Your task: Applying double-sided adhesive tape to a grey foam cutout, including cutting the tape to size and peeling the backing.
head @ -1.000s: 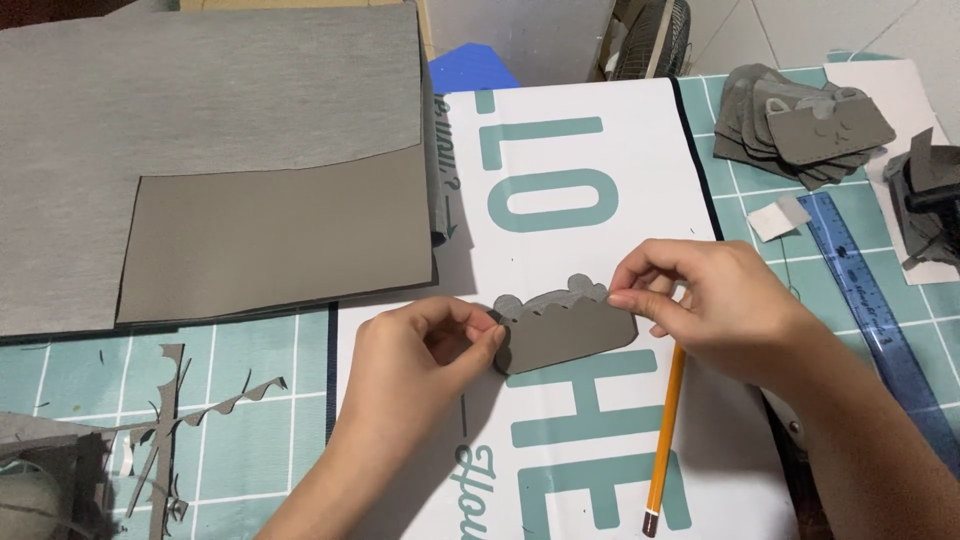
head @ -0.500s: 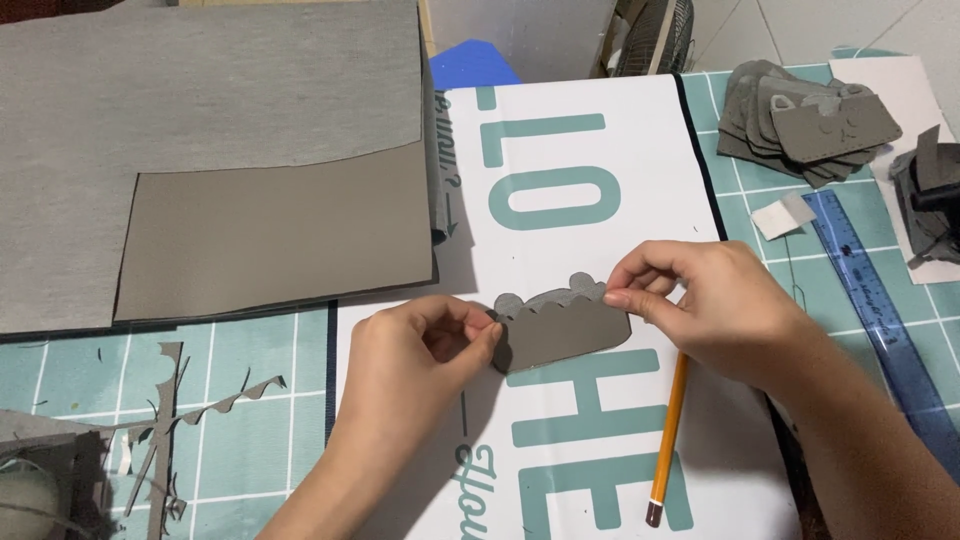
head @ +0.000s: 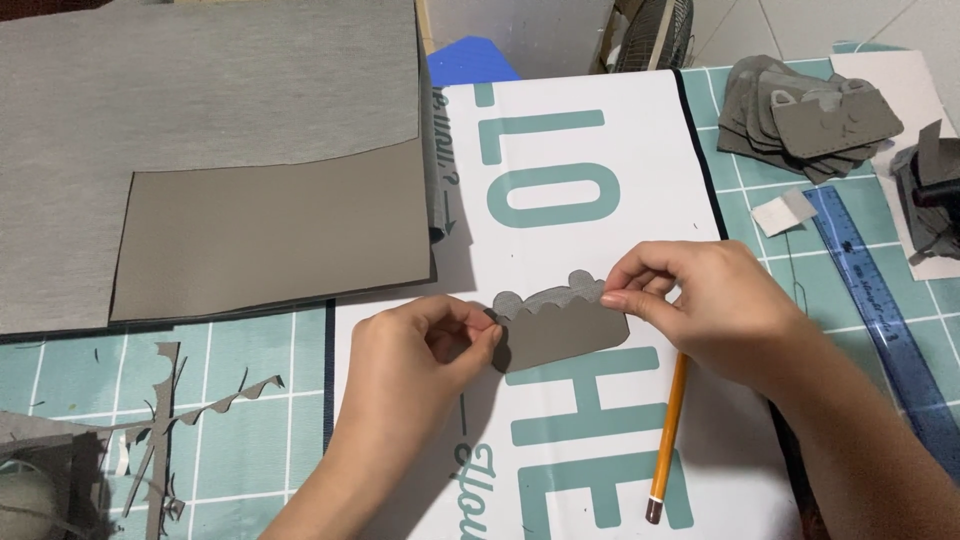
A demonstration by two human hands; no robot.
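I'm pinching the grey scalloped cutout (head: 560, 325) at both ends: my left hand (head: 420, 350) is gripping its left edge, my right hand (head: 700, 305) its top right corner. It's lying lengthwise between them over the white printed sheet (head: 600, 170); possibly two layers. A pencil (head: 667, 440) is resting under my right hand.

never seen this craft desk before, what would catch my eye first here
At the centre, the left hand and right hand pinch the two ends of a small grey scalloped-edge cut-out piece over a white sheet with large teal letters. A yellow pencil lies just under the right hand. Big flat grey material sheets fill the upper left, and a pile of similar grey cut-outs sits at the upper right by a blue ruler.
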